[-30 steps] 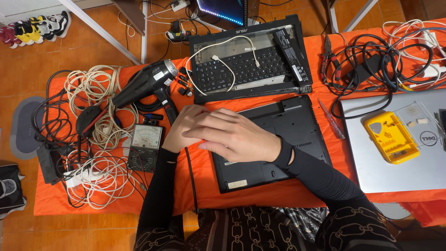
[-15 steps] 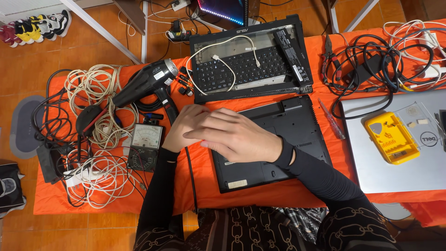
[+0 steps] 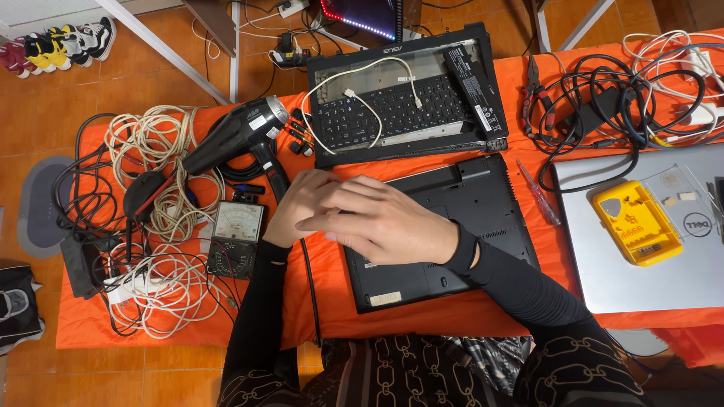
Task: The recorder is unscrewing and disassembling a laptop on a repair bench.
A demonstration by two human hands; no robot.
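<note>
Our right hand (image 3: 385, 222) lies flat, fingers loosely extended, over our left hand (image 3: 302, 207); whether the left grips anything we cannot tell. Under both sits the black laptop base (image 3: 460, 226), an analog multimeter (image 3: 235, 237) left of them.

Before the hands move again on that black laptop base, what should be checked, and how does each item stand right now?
1. Black laptop base lies flat on the orange cloth: ok.
2. Right hand rests over its left edge: ok.
3. Left hand free of a tool: cannot tell, partly covered.
4. Screwdriver beside the base, unheld: ok.
5. Cable runs under the forearms: not ok.
</note>
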